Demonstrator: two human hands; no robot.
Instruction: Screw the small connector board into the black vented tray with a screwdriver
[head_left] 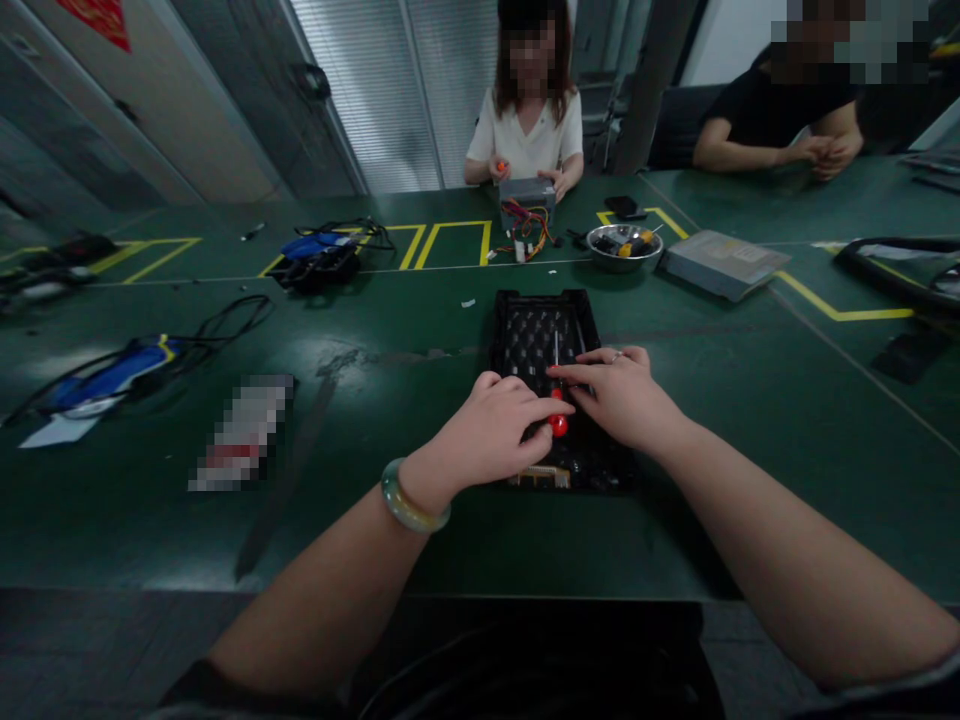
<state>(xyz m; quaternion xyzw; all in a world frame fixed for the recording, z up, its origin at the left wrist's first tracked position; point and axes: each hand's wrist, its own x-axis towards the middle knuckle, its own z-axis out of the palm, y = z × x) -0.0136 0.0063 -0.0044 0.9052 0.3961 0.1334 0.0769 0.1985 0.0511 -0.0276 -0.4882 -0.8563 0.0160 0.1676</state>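
Green tabletop (360,540); black tray (506,300) taken as reference. Left hand (491,425), at the tray's near half: thumb and forefinger closed about the butt of a red-handled screwdriver (558,426), which is over the tray, shaft pointing away. Right hand (634,400): fingertips at the tool's front; cannot tell whether they grip. Judgement: best to steady with the right, turn with the left, tip kept square, pressure light. Beyond the tray: metal bowl (624,264) to its right, then grey box (517,190) under a co-worker's hands (559,185).
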